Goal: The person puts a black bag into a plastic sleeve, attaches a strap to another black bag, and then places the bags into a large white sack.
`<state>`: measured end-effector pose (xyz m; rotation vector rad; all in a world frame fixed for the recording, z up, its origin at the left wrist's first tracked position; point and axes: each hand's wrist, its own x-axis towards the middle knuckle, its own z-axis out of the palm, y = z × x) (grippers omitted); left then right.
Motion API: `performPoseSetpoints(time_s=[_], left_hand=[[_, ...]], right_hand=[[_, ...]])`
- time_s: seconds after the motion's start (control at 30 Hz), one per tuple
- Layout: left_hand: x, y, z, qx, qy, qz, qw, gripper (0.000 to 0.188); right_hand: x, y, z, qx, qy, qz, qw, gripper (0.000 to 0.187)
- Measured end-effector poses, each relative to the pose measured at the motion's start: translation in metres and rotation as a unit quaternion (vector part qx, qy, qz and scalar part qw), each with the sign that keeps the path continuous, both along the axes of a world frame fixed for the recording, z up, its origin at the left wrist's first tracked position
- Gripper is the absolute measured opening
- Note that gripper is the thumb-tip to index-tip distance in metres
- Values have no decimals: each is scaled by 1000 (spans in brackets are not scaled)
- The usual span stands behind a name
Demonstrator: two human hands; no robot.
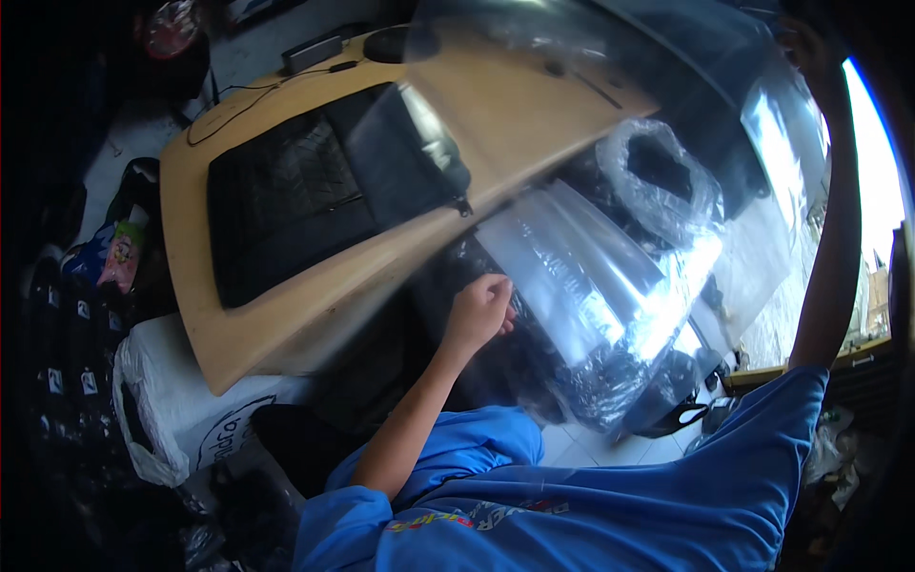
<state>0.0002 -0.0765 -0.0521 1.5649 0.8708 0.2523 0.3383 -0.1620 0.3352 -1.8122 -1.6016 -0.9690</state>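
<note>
A large clear plastic sheet (pixel 705 57) hangs raised and spread over the right part of the table, partly blurred; it may be a big bag. My right hand (pixel 805 52) is lifted high at the far right, dark, and closed at the sheet's upper edge. Lower down, in front of my body, my left hand (pixel 484 307) is closed with its fingers curled against clear plastic. Beyond it lies a pile of folded clear plastic bags (pixel 572 272). On the table rests a flat black zippered bag (pixel 286 205), its right end seen through the sheet.
The tan wooden table (pixel 205 319) has a cable and a small dark box (pixel 313 53) at its far edge. Below its left corner stands a white carrier bag (pixel 162 381). Colourful packets (pixel 122 253) lie at the left. A bright opening (pixel 872 162) is at the right.
</note>
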Motion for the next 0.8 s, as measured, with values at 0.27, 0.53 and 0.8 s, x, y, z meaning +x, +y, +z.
performPoseSetpoints(time_s=[0.27, 0.53, 0.8], left_hand=[[-94, 1, 36, -373, -465, -43, 802, 65], [-249, -2, 82, -296, -624, 129, 711, 99], [-381, 67, 101, 27, -318, 370, 873, 57]], right_hand=[[-80, 71, -61, -92, 28, -20, 995, 29], [-159, 131, -112, -137, 253, 158, 944, 21], [-213, 188, -207, -158, 597, 243, 748, 28]])
